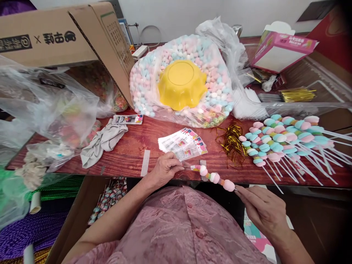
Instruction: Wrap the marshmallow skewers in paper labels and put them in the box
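Note:
My right hand (262, 205) pinches the stick end of a marshmallow skewer (216, 178), which has pink and white marshmallows with small coloured candies between them. The far tip of the skewer meets a clear printed bag (194, 167) at the table's front edge. My left hand (166, 169) is closed on that bag with thumb and fingers. How far the tip lies inside the bag I cannot tell. Just beyond my left hand, a fanned stack of printed bags (183, 143) lies flat. To the right is a pile of marshmallow skewers (286, 137), white sticks pointing right.
A yellow bowl (183, 84) sits upside down on a big bag of marshmallows (148, 80). Gold twist ties (233, 143) lie beside the skewer pile. A grey cloth (104, 141), plastic bags (55, 99) and a cardboard box (55, 33) stand left; a pink carton (283, 51) is at back right.

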Motion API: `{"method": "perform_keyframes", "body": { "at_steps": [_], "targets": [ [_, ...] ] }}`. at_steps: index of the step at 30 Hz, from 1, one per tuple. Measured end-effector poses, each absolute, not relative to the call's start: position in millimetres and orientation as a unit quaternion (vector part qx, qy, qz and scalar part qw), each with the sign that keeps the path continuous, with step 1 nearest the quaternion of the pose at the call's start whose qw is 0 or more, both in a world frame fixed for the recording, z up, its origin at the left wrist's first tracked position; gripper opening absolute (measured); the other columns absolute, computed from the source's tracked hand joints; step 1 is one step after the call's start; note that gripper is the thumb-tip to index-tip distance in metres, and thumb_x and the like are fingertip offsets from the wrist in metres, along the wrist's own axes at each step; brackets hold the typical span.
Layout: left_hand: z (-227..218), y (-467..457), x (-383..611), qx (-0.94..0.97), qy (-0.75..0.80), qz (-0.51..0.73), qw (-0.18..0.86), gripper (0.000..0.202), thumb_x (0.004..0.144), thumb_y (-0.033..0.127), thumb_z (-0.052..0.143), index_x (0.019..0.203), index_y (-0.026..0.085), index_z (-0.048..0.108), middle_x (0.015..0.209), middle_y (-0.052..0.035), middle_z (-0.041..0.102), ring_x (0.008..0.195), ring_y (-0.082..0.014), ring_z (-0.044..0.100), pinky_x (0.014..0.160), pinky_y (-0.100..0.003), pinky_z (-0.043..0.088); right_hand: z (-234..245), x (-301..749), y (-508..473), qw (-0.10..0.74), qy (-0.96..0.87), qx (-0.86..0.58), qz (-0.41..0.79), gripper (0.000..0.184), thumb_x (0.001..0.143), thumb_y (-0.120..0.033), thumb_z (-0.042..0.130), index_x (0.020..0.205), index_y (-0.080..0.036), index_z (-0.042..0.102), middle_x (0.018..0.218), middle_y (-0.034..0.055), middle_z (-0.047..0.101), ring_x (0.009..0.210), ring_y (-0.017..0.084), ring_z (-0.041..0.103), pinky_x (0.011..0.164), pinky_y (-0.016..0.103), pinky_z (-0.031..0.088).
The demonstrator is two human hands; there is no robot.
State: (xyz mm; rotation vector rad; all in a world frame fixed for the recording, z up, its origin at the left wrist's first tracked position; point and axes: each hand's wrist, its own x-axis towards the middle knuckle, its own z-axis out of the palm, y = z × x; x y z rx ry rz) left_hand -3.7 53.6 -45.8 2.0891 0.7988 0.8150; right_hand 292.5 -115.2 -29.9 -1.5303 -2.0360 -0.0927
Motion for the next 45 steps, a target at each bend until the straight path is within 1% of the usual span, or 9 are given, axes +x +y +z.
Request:
{"method": "perform_keyframes", "body": {
  "at_steps": [6,17,23,27,29,32,35,39,45],
  "targets": [
    [-46.7,54.4,-6.7,0.832,0.286,0.309,0.36,0.014,0.088,0.026,0.064,0.085,0.021,0.076,0.082,-0.0048,0.063,0.074,-0.013,0.061,0.071,-0.026,0.051,-12.6,306.1,-104.2,0.268,-0.785,-0.559,0.003,0.018,0.09,-0.021,0.058,0.103,-0.025,0.07,0.073,-0.0007,0.068,0.063,0.013,0.062,0.062,0.028,0.047],
    [-45.0,51.1,-7.8,0.875,0.254,0.266,0.314,0.022,0.093,0.026,0.054,0.088,0.02,0.075,0.085,-0.0069,0.063,0.08,-0.0144,0.06,0.073,-0.026,0.051,-5.2,290.3,-95.4,0.217,-0.809,-0.544,-0.057,0.017,0.092,-0.021,0.055,0.104,-0.018,0.067,0.077,0.0024,0.069,0.064,0.015,0.063,0.062,0.029,0.046],
    [-44.4,47.4,-3.5,0.878,0.249,0.298,0.279,0.022,0.094,0.021,0.052,0.083,0.019,0.071,0.083,-0.0066,0.06,0.082,-0.0159,0.057,0.074,-0.03,0.049,-6.7,262.6,-100.7,0.248,-0.781,-0.573,-0.007,0.017,0.093,-0.017,0.052,0.099,-0.018,0.068,0.068,0.0015,0.065,0.055,0.013,0.06,0.052,0.026,0.043],
    [-33.5,48.3,-2.0,0.88,0.22,0.297,0.297,0.017,0.094,0.02,0.049,0.092,0.017,0.066,0.103,-0.0115,0.063,0.106,-0.0214,0.056,0.091,-0.038,0.048,-8.7,261.0,-99.1,0.331,-0.752,-0.563,0.094,0.019,0.091,-0.016,0.054,0.1,-0.022,0.07,0.069,0.0007,0.067,0.057,0.013,0.062,0.054,0.024,0.048],
    [-25.3,50.1,-0.9,0.887,0.21,0.264,0.317,0.014,0.095,0.021,0.048,0.099,0.017,0.062,0.11,-0.0127,0.062,0.111,-0.0223,0.056,0.095,-0.039,0.047,-9.7,263.5,-97.7,0.37,-0.731,-0.56,0.119,0.022,0.089,-0.016,0.057,0.102,-0.025,0.071,0.072,0.0001,0.07,0.06,0.014,0.065,0.056,0.024,0.051],
    [-16.2,53.0,2.3,0.901,0.207,0.204,0.321,0.02,0.097,0.027,0.046,0.111,0.017,0.057,0.106,-0.0118,0.064,0.101,-0.0209,0.059,0.089,-0.036,0.048,-12.1,263.1,-96.3,0.397,-0.714,-0.563,0.125,0.027,0.086,-0.014,0.06,0.106,-0.028,0.071,0.08,0.0003,0.074,0.067,0.016,0.069,0.06,0.026,0.055],
    [-15.4,54.4,5.5,0.924,0.198,0.177,0.276,0.038,0.095,0.044,0.049,0.12,0.015,0.054,0.101,-0.0117,0.064,0.094,-0.0222,0.06,0.084,-0.035,0.048,-15.1,255.3,-94.8,0.415,-0.702,-0.566,0.119,0.03,0.086,-0.011,0.06,0.109,-0.028,0.07,0.083,0.0006,0.074,0.069,0.015,0.07,0.062,0.024,0.055],
    [-19.2,54.5,6.2,0.943,0.194,0.152,0.223,0.061,0.078,0.068,0.058,0.106,0.014,0.058,0.093,-0.0104,0.064,0.085,-0.0238,0.06,0.075,-0.033,0.045,-19.3,244.6,-88.0,0.418,-0.715,-0.553,0.093,0.03,0.087,-0.009,0.057,0.11,-0.024,0.07,0.076,0.0009,0.071,0.063,0.013,0.065,0.06,0.023,0.052],
    [-9.5,56.0,11.3,0.945,0.249,0.013,0.211,0.058,0.075,0.072,0.059,0.09,0.016,0.058,0.085,-0.0059,0.064,0.077,-0.0216,0.061,0.065,-0.03,0.041,-15.7,243.5,-69.6,0.354,-0.797,-0.488,-0.035,0.03,0.086,-0.004,0.051,0.106,-0.016,0.069,0.08,0.0053,0.071,0.067,0.014,0.064,0.065,0.027,0.049]
  ]
}}
